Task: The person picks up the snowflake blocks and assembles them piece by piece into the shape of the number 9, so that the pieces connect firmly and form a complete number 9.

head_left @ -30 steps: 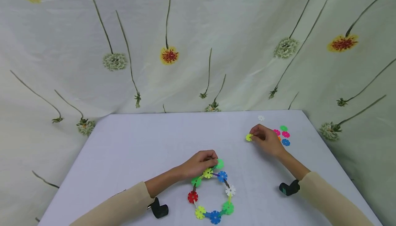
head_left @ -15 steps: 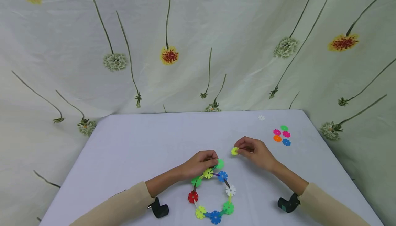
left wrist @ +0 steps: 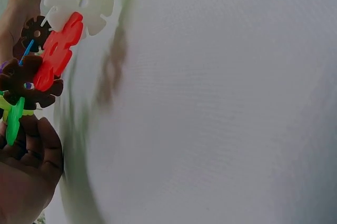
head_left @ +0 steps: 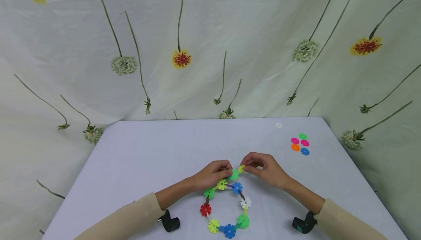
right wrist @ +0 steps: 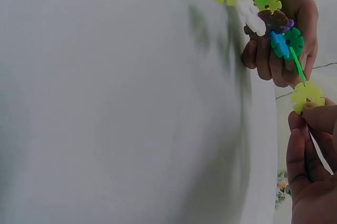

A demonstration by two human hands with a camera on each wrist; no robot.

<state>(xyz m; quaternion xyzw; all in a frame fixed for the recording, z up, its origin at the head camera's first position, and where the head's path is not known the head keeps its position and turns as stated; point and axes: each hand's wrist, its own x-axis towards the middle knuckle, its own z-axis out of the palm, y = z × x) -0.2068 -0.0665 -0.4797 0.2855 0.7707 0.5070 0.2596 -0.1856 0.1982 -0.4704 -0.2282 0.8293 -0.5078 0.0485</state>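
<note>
A ring of linked, notched discs in several colours, among them a red disc (head_left: 205, 209) and a white disc (head_left: 246, 202), hangs from the left hand (head_left: 212, 175). That hand pinches the top of the ring beside a light green disc (head_left: 234, 174). The right hand (head_left: 267, 168) pinches a yellow disc (head_left: 241, 168) between thumb and fingers, its edge at the light green disc. In the right wrist view the yellow disc (right wrist: 307, 97) meets the green disc's edge; whether they are joined I cannot tell. The left wrist view shows a red disc (left wrist: 58, 50) near brown ones.
At the table's back right lie loose discs: green (head_left: 303, 136), orange (head_left: 295, 147), blue (head_left: 305, 151) and two pink. A white disc (head_left: 279, 125) lies near the back edge. The white table (head_left: 148, 152) stands before a flowered cloth (head_left: 204, 21). Each wrist carries a black device.
The right hand has carried the yellow disc left and toward the near side, from beside the loose discs to the light green disc. The left hand has stayed in place with the ring.
</note>
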